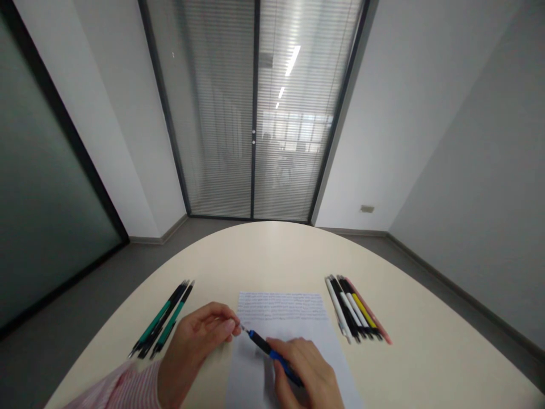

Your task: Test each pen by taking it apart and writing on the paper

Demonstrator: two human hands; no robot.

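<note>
My right hand is closed around the blue barrel of a pen with a black grip, held tilted over the sheet of paper. The pen points up and to the left, toward my left hand. Thumb and fingers of my left hand are pinched at the pen's thin silvery tip. Whether that tip is still joined to the grip is too small to tell. Rows of small handwriting fill the upper part of the paper, and its lower part is blank.
Green and black pens lie side by side left of my left hand. On the right, several white, black, yellow and pink pens lie in a row. The round-edged table stands before a glass door with blinds.
</note>
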